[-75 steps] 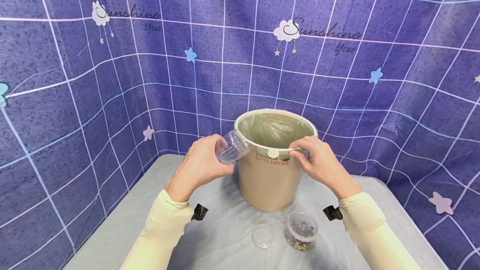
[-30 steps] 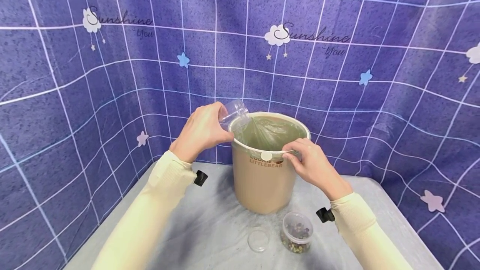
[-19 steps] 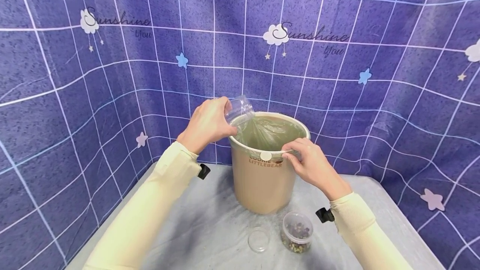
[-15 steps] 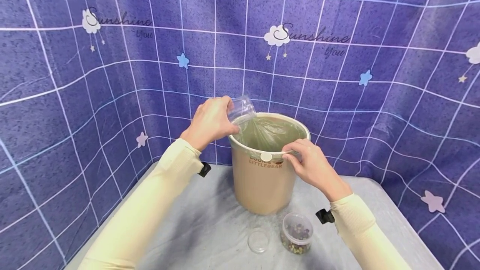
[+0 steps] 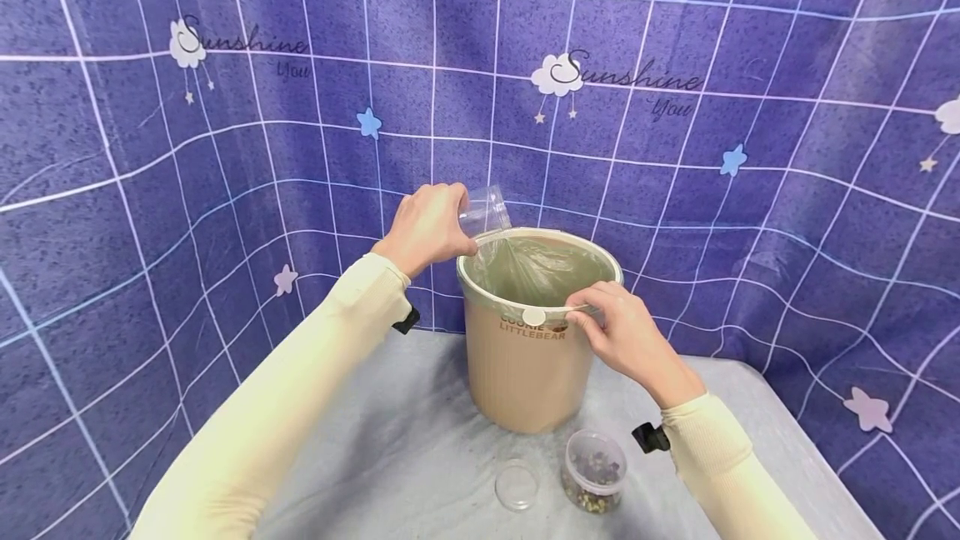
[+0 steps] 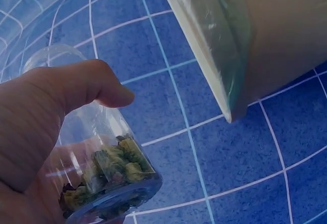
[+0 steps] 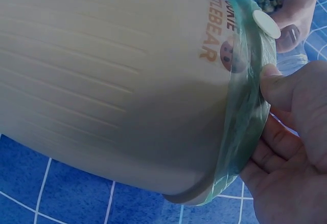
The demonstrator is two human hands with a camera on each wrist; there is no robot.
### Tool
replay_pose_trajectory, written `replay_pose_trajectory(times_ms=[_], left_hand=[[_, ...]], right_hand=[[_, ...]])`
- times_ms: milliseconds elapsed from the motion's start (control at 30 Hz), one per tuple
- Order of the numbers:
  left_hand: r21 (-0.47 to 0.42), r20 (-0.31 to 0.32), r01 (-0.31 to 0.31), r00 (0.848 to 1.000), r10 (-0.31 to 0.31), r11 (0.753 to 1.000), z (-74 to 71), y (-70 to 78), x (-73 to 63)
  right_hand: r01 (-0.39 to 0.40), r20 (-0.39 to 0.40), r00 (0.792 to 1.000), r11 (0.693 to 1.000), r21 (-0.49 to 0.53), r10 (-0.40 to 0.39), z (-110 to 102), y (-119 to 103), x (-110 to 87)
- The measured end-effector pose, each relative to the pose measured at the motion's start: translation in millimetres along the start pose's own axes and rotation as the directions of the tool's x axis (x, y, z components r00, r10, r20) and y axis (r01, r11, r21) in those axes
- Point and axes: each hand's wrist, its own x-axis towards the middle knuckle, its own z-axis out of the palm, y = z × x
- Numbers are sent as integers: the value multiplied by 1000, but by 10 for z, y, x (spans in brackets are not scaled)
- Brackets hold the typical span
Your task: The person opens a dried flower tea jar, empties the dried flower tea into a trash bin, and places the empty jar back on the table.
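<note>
Beige ribbed bin [image 5: 528, 382] stands upright on a grey table [image 5: 420, 415], with brown lettering and a round white tab [image 5: 534, 317] on the side facing the person. A green plastic liner [image 5: 555, 269] covers the bin's inside and folds over its rim [image 5: 506, 303]. Left hand [image 5: 427, 227]: at the left edge of the bin, slightly above rim level, fingers and thumb curled round a clear jar [image 5: 486, 211]. Jar is tilted well over, one end at the left part of the bin's mouth; contact with the rim cannot be told. Left wrist view shows yellowish-green dried pieces [image 6: 117, 170] gathered at one end of the jar. Right hand [image 5: 618, 332]: at the near right of the bin, thumb and fingers pinching the rim, liner under them. A clear round tub [image 5: 594, 490] with purple and yellowish contents stands just in front of the bin, to the right; whether it is lidded is unclear. A clear round disc [image 5: 517, 484] lies in front of the bin. Patterned blue-purple cloth [image 5: 465, 65] hangs behind the bin.
</note>
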Motion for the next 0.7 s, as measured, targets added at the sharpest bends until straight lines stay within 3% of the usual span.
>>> replay_pose_trajectory(times_ms=[167, 700], left_hand=[[34, 17, -3, 1000, 3, 999, -1, -22, 94], [160, 64, -121, 992, 112, 980, -7, 69, 304]], right_hand=[[-5, -3, 1000, 1000, 1, 5, 3, -3, 0], [-3, -6, 1000, 1000, 11, 3, 11, 7, -15]])
